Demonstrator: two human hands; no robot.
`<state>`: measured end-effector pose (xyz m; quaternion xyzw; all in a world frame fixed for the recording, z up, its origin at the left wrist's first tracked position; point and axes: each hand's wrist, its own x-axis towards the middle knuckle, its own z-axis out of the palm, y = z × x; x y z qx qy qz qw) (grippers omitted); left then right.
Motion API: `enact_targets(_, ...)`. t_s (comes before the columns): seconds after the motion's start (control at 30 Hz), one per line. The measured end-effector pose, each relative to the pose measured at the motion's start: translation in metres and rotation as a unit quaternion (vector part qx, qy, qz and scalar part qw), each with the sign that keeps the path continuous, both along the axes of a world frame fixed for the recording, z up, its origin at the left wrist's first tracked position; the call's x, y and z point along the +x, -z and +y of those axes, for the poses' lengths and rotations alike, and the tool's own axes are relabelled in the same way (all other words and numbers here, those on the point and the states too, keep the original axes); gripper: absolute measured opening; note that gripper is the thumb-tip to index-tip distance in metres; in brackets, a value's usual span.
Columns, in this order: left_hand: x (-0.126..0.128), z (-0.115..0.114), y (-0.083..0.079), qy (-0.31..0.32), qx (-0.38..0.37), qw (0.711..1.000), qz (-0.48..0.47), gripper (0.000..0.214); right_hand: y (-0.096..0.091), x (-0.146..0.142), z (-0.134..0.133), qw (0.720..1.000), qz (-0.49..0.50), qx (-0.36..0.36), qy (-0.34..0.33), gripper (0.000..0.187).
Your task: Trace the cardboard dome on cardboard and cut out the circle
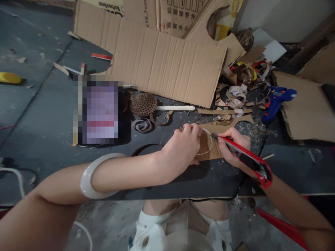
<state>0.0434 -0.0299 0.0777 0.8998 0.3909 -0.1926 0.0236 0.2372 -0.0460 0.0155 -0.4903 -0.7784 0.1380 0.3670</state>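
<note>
My right hand [234,146] is wrapped round a red utility knife [247,155], its tip close to a white circle outline on a small piece of cardboard [216,151]. The knife's handle slants back toward my right wrist. My left hand [184,144] grips the left part of the same cardboard, fingers bent over it, covering part of the outline. Whether the blade touches the cardboard I cannot tell. Just beyond my left hand are a coiled cardboard disc [143,104], a white pen [178,108] and a loose paper spiral [141,125].
A large corrugated cardboard sheet [167,62] spans the back. Paper scraps [237,96] pile up at the right, near a blue glue gun [277,101] and a cardboard slab [309,108]. A blurred-out screen [101,111] stands at the left. The dark table's front edge [131,199] runs before my lap.
</note>
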Motion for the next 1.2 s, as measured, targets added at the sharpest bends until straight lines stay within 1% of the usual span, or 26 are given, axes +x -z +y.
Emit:
enact_targets(0.3,-0.0004,-0.0011,0.0026,0.002,0.017,1.0,-0.003,0.068,-0.0006,0.0025,-0.0009,1.0,0.003,0.004,0.011,0.013)
enact_targets(0.47,-0.0007,-0.0013,0.0005,0.007,0.018,1.0,-0.005,0.067,-0.0036,0.002,-0.0022,1.0,0.003,0.003,0.011,0.015)
enact_targets(0.7,-0.0008,-0.0008,-0.0006,0.001,0.012,1.0,-0.009,0.069,-0.0039,0.0023,-0.0023,1.0,0.003,0.009,0.023,0.01)
enact_targets(0.8,0.0004,-0.0003,-0.0006,-0.003,0.009,1.0,-0.011,0.071,-0.0032,0.0012,-0.0028,1.0,-0.001,0.002,0.02,0.009)
enact_targets(1.0,0.0011,0.0,0.0003,-0.007,0.0,1.0,-0.004,0.07,-0.0011,-0.0025,-0.005,1.0,-0.024,0.012,0.005,0.011)
enact_targets(1.2,-0.0003,-0.001,0.0014,-0.005,0.014,1.0,-0.009,0.075,-0.0003,-0.0008,-0.005,1.0,0.007,-0.005,0.018,0.01)
